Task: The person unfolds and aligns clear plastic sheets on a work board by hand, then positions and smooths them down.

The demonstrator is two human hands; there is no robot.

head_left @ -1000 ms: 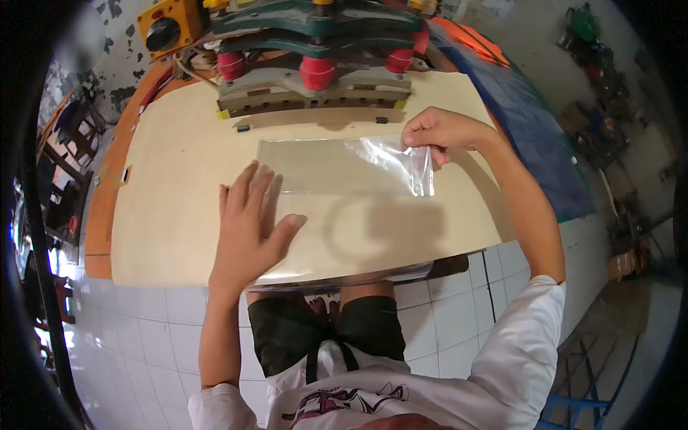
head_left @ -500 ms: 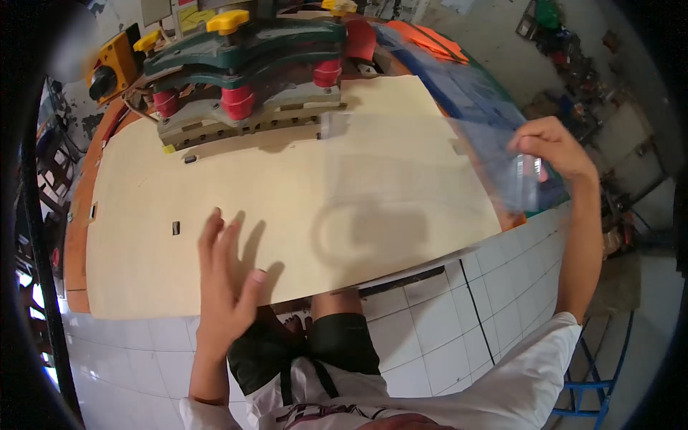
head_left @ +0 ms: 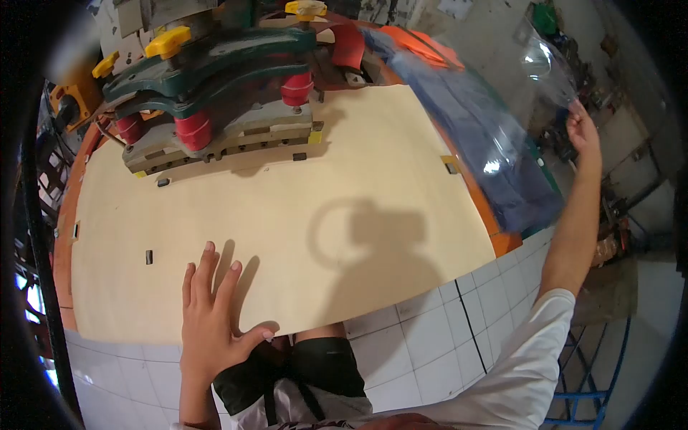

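My right hand (head_left: 583, 131) is raised at the far right, its fingers pinched on the edge of a clear plastic bag (head_left: 546, 68), which is partly blurred and hangs out beyond the table. My left hand (head_left: 213, 315) has its fingers spread at the front edge of the cream board (head_left: 287, 222) and holds nothing. Small dark blocks lie on the board; one dark block (head_left: 149, 257) is up and to the left of my left hand.
A green press (head_left: 215, 68) with red cylinders and yellow knobs stands at the back left. Stacked clear and bluish plastic (head_left: 494, 158) lies along the right side, with an orange sheet (head_left: 423, 46) behind it. A yellow control box (head_left: 75, 100) is at far left.
My right hand has carried the clear bag off the board to the far right and upward. My left hand has come nearer the front edge, and the view has turned to the right.
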